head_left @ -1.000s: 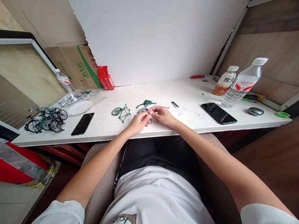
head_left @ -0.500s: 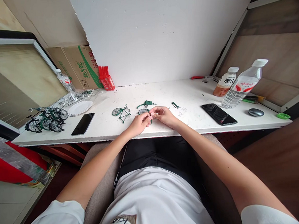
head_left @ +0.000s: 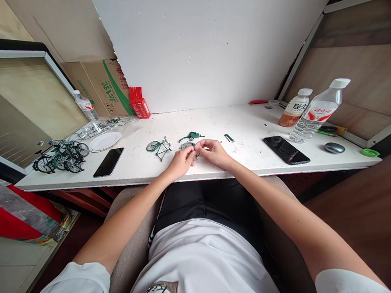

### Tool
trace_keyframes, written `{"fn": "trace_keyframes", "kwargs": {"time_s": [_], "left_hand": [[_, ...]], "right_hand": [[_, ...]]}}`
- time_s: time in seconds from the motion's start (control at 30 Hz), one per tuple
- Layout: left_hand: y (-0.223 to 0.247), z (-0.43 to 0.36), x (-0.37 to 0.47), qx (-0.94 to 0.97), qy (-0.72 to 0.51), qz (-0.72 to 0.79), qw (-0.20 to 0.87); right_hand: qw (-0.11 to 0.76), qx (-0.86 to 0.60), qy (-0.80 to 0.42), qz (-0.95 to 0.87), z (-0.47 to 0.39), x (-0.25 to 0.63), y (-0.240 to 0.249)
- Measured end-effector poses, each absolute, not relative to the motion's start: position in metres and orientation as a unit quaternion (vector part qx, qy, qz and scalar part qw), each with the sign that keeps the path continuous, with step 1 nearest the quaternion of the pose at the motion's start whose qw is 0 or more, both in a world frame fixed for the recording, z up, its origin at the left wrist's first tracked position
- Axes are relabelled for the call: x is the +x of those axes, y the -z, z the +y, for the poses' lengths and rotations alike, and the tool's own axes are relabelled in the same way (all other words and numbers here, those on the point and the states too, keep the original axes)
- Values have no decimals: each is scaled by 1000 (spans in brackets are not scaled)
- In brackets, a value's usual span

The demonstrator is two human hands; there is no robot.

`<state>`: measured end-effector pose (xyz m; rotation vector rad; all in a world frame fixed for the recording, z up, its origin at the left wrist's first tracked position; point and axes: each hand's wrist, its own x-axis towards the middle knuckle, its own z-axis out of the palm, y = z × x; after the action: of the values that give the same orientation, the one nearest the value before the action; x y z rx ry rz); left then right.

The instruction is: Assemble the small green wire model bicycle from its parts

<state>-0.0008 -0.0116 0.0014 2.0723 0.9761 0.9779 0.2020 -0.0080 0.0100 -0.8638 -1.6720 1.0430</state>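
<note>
My left hand (head_left: 181, 162) and my right hand (head_left: 214, 152) meet fingertip to fingertip over the front of the white desk. Both are closed in a pinch; what lies between the fingers is too small and covered to name. Just behind them lies a small spoked wheel (head_left: 186, 145), partly hidden by the fingers. A green model bicycle part (head_left: 193, 135) rests beyond it. To the left lies a green toy bicycle frame (head_left: 164, 149) with a wheel (head_left: 153, 146) attached. A short green strip (head_left: 229, 138) is on the desk to the right.
Several assembled model bicycles (head_left: 62, 156) stand at the left, near a phone (head_left: 109, 162) and white plates (head_left: 105, 141). On the right are another phone (head_left: 286, 150), a tea-coloured bottle (head_left: 296, 107), a water bottle (head_left: 320, 111) and a mouse (head_left: 334, 147). A red box (head_left: 139, 102) stands at the back.
My fingers have shifted very slightly against each other, still pinched together at the same spot. The parts on the desk have not moved.
</note>
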Motion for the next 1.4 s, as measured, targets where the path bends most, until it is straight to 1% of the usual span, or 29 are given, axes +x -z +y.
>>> {"fn": "trace_keyframes", "kwargs": {"time_s": [0.33,0.63,0.9,1.03,1.27,1.4], "left_hand": [[-2,-14,2,797,-373,388,272],[-1,-15,2,805,-376,398,230],[-2,-17,4,813,-379,386,214],[-2,-17,4,816,-374,388,211],[-2,-18,5,820,-365,392,202],[-1,-17,6,822,-366,389,196]], "right_hand": [[484,-373,-380,-695,-9,199,-10],[463,-380,-332,-728,-15,196,-17],[454,-372,-305,-750,-8,195,-8],[440,-370,-263,-775,-8,194,-7],[435,-364,-146,-810,-6,191,-5],[426,-368,-115,-819,-6,192,-3]]}}
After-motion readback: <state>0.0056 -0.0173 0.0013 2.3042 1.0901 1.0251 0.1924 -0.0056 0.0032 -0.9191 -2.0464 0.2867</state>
